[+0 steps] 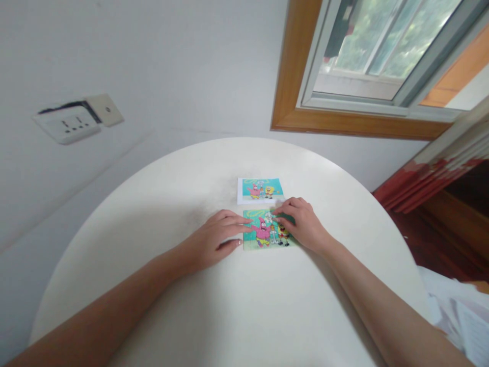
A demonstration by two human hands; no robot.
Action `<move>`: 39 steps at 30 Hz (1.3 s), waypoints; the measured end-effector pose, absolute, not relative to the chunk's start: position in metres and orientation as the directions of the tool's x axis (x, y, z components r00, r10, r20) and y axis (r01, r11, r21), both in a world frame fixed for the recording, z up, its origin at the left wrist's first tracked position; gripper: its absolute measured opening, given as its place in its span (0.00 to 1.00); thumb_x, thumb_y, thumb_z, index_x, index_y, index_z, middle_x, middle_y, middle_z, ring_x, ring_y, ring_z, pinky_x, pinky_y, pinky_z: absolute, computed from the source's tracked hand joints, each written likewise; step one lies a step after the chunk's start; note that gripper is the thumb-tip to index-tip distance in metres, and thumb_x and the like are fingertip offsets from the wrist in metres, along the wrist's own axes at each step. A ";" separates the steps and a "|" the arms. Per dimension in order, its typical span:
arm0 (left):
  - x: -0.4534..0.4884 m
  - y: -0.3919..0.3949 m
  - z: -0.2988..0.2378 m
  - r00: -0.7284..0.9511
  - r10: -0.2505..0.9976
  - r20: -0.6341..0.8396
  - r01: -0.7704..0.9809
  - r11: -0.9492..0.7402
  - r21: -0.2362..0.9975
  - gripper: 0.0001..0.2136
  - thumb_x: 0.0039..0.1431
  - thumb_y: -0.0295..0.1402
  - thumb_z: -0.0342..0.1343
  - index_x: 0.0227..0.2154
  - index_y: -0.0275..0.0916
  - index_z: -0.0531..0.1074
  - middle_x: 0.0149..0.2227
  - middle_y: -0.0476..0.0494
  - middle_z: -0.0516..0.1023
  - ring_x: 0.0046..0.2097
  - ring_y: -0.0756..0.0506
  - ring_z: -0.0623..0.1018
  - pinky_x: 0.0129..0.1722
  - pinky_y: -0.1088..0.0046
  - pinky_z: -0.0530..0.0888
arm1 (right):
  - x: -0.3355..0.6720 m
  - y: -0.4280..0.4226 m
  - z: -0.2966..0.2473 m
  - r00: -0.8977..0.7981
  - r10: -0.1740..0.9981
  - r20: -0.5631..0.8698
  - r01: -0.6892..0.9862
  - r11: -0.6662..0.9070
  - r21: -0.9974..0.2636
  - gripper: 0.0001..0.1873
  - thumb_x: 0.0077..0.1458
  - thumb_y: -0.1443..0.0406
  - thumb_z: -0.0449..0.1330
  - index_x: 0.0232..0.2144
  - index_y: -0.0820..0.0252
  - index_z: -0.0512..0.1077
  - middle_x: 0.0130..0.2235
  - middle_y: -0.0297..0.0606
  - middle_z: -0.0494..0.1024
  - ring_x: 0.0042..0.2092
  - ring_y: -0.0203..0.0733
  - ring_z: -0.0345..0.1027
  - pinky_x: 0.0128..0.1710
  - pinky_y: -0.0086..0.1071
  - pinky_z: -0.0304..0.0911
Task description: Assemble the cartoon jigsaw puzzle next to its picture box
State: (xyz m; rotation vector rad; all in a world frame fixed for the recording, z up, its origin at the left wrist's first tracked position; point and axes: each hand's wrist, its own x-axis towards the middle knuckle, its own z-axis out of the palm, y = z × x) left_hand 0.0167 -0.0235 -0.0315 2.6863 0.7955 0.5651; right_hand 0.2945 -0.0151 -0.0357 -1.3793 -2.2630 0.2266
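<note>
A small cartoon jigsaw puzzle (pixel 267 233) lies flat near the middle of a round white table (pixel 160 234). My left hand (pixel 214 240) rests flat at the puzzle's left edge, fingers stretched out and touching its side. My right hand (pixel 301 223) lies on the puzzle's upper right part, fingertips curled and pressing down on the pieces there. Just beyond the puzzle lies a printed picture card (pixel 260 189) with the same cartoon scene, untouched by either hand.
The table stands against a white wall with a power socket (pixel 71 125) at the left. A wood-framed window (pixel 367 66) is at the upper right. Red and white cloth (pixel 431 178) hangs to the right of the table.
</note>
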 end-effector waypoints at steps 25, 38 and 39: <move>0.016 -0.023 -0.032 0.773 0.580 0.257 0.471 -0.796 0.380 0.15 0.63 0.31 0.48 0.52 0.44 0.69 0.54 0.41 0.71 0.55 0.42 0.65 0.56 0.60 0.64 | 0.295 -0.015 -0.036 -0.380 0.871 0.312 0.793 0.480 -0.376 0.09 0.57 0.61 0.58 0.40 0.54 0.76 0.40 0.41 0.73 0.44 0.46 0.63 0.44 0.40 0.57; 0.016 -0.023 -0.032 0.764 0.582 0.278 0.458 -0.793 0.400 0.15 0.63 0.31 0.48 0.52 0.44 0.70 0.54 0.41 0.72 0.55 0.42 0.66 0.55 0.60 0.65 | 0.295 -0.015 -0.037 -0.379 0.872 0.309 0.792 0.478 -0.380 0.10 0.58 0.60 0.58 0.40 0.53 0.75 0.40 0.41 0.73 0.44 0.46 0.63 0.45 0.40 0.57; 0.016 -0.023 -0.032 0.764 0.582 0.278 0.459 -0.794 0.399 0.15 0.63 0.31 0.48 0.52 0.44 0.70 0.54 0.42 0.71 0.55 0.42 0.66 0.55 0.60 0.64 | 0.295 -0.015 -0.037 -0.380 0.873 0.307 0.792 0.478 -0.380 0.10 0.58 0.60 0.58 0.40 0.53 0.75 0.40 0.41 0.73 0.44 0.46 0.63 0.45 0.40 0.57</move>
